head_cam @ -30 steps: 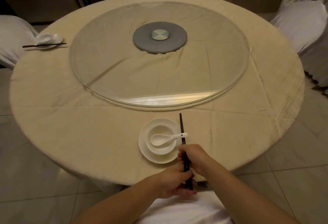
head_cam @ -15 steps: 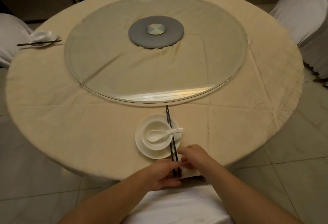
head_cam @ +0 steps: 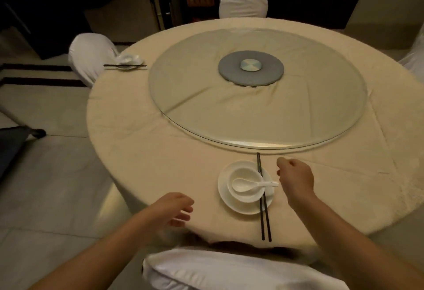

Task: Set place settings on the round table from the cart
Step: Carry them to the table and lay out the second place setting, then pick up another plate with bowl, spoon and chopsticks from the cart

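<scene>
A white plate (head_cam: 229,203) lies on the round table (head_cam: 160,142) near its front edge, with a white bowl (head_cam: 249,175) on it and a white spoon (head_cam: 243,184) resting in the bowl. A pair of dark chopsticks (head_cam: 265,218) lies across the plate's right side, pointing away from me. My right hand (head_cam: 296,179) hovers just right of the plate, fingers loosely curled and holding nothing. My left hand (head_cam: 174,209) hangs over the table's front edge left of the plate, fingers spread and empty. A second setting (head_cam: 128,61) with chopsticks lies at the far left.
A glass turntable (head_cam: 263,124) on a grey hub (head_cam: 251,68) covers the table's middle. White-covered chairs stand at the far left (head_cam: 89,53), the back (head_cam: 243,0) and right below me (head_cam: 241,271). A dark object (head_cam: 11,147) stands on the floor at left.
Both hands let go of the chopsticks, which now lie across the plate. My left hand drew back left, my right hand lifted to the right. The view swung to the left.
</scene>
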